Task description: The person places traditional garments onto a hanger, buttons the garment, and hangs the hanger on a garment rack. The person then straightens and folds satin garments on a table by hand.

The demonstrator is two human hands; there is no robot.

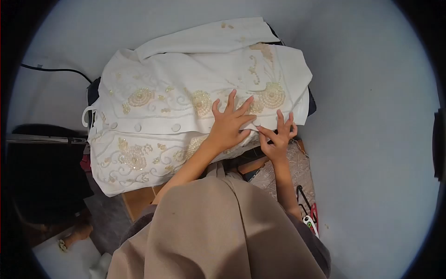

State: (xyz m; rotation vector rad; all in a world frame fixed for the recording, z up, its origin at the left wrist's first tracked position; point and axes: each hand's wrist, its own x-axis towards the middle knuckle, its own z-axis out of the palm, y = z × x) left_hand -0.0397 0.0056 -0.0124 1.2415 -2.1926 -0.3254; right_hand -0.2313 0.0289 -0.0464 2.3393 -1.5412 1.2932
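Note:
A white jacket (pixel 162 107) with pearly beaded flowers and pale embroidery lies spread before me. Buttons such as this round white one (pixel 176 127) run along its front edge. My left hand (pixel 227 126) rests on the jacket near that edge, fingers spread over the beadwork. To its right, the thumb and index finger of my right hand (pixel 276 142) pinch together at the front edge beside a button, the other fingers raised. What exactly lies between the fingertips is partly hidden. The jacket's long sleeve (pixel 209 39) stretches across the far side.
Dark material (pixel 312 104) shows beneath the jacket. A black cord (pixel 60 69) runs in from the left, above a metal bar (pixel 46 139) and dark cloth (pixel 46 176). Patterned beige fabric (pixel 297 167) and a black hanger (pixel 304 200) lie at lower right. A wall (pixel 371 116) stands right.

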